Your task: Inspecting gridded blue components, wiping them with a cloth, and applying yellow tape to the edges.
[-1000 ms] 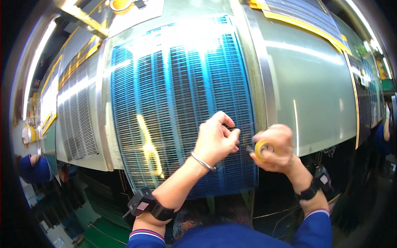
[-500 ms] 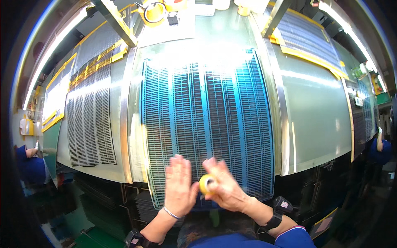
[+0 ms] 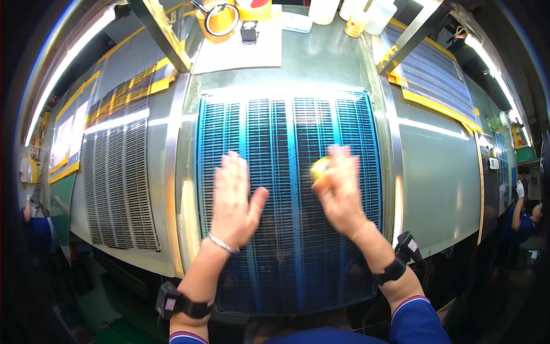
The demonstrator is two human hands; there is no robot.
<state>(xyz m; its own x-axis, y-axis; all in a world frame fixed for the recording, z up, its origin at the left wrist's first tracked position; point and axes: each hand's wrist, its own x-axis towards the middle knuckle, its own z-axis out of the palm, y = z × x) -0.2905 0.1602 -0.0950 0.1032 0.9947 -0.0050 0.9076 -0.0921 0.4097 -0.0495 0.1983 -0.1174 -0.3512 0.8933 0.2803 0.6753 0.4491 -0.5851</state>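
A large blue slatted grille panel [image 3: 286, 149] lies flat on a grey metal worktable [image 3: 435, 172] in front of me. My left hand [image 3: 235, 200] rests flat and open on the panel's left-middle part, fingers spread, holding nothing. My right hand [image 3: 338, 192] is over the panel's right-middle part, blurred, and grips a small yellow roll of tape [image 3: 318, 168] at its fingertips. Both wrists carry black bands.
A grey grille panel [image 3: 117, 178] lies to the left, another blue one with yellow tape strips [image 3: 435, 80] at the right rear. Yellow tape rolls [image 3: 220, 17], white bottles [image 3: 366, 11] and a sheet stand at the far edge. A co-worker's gloved arm [image 3: 518, 200] shows far right.
Both hands moved up and apart over the blue panel; the left hand stays flat, the right still grips the tape roll. My view shifted so the panel sits lower and more central.
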